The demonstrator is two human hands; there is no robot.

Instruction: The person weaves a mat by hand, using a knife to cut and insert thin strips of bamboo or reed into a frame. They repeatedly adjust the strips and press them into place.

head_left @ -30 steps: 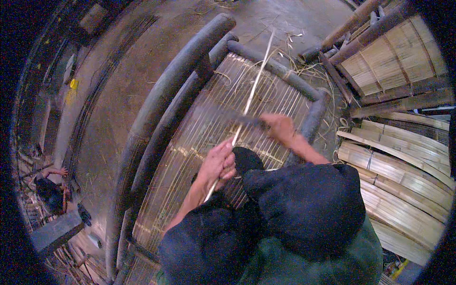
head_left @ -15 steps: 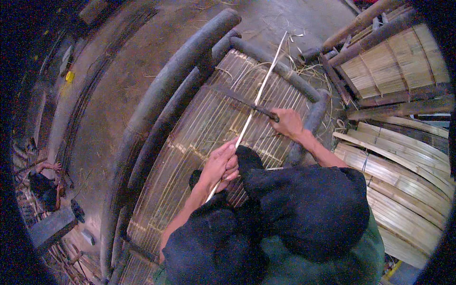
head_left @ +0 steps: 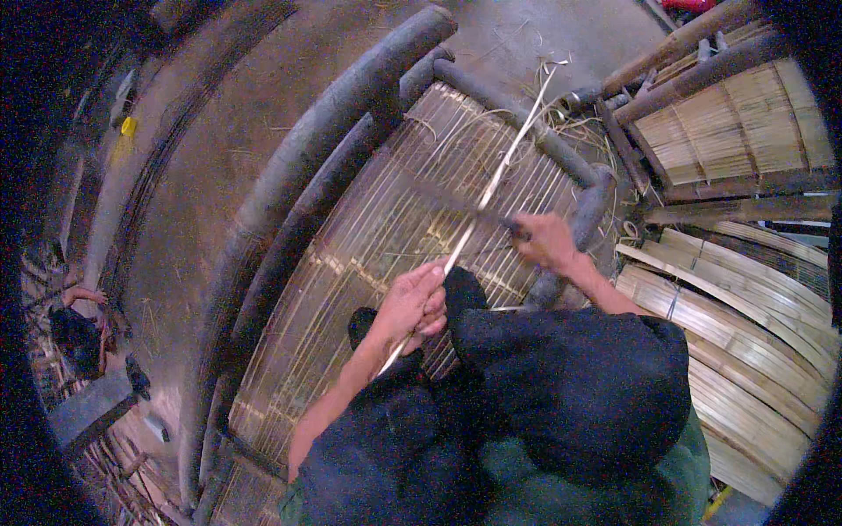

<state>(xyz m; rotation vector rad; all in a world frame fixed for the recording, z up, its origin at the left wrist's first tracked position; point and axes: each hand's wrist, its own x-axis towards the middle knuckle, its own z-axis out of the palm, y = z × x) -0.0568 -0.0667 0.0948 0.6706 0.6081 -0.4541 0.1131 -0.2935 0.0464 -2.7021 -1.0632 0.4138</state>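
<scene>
My left hand is closed round a long, pale bamboo strip, which slants from my lap away to the far right. In my right hand is the handle of a long, dark-bladed knife. Its blade, blurred by motion, points left and crosses the strip a short way beyond my left hand. Whether the edge bites into the strip I cannot tell. Both hands are above a bench topped with thin bamboo slats, close to my knees in dark trousers.
Thick bamboo poles run along the bench's left side. Loose shavings lie past its far end. Bundled bamboo slats are stacked at right, below another slatted frame. Another person sits at far left.
My right hand and the knife have shifted slightly right and nearer to me. The strip's far end has swung right, while my left hand keeps its grip. The whole view has shifted a little.
</scene>
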